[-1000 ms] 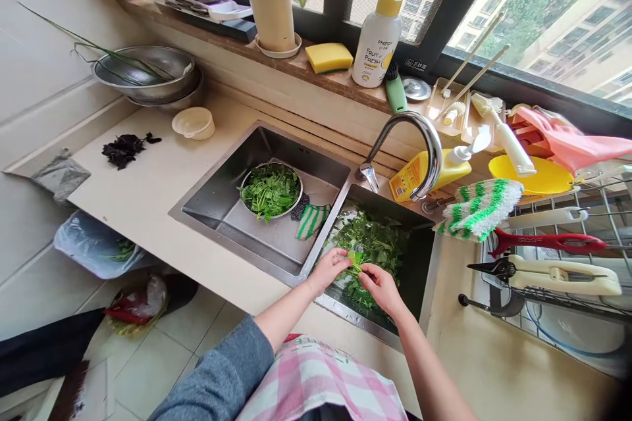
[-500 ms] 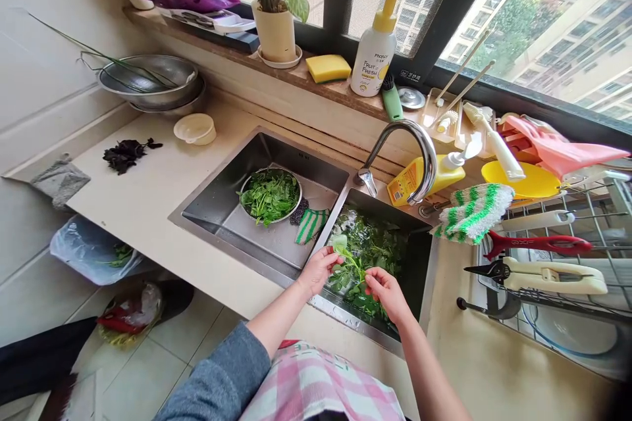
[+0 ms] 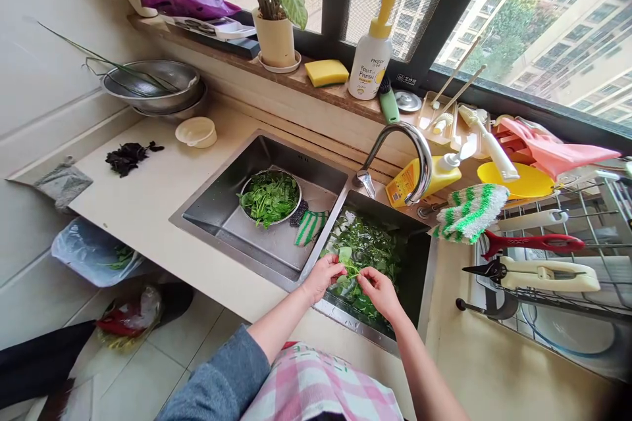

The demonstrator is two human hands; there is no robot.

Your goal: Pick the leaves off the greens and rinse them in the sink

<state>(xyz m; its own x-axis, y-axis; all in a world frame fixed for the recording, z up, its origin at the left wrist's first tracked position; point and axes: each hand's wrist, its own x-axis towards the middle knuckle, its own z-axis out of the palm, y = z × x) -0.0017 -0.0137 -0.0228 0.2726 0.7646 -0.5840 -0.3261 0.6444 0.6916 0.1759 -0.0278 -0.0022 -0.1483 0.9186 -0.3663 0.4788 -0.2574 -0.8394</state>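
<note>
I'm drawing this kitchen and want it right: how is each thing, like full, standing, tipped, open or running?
Left hand: pinching a leafy sprig
Right hand: pinching the same sprig
Right basin: holding water and loose greens
Round bowl: heaped with green leaves
Tap: no stream visible
White pump bottle: upright
Yellow bottle: tilted
Sponge: lying flat
Potted plant: upright
Plastic bag: open, some greens inside
</note>
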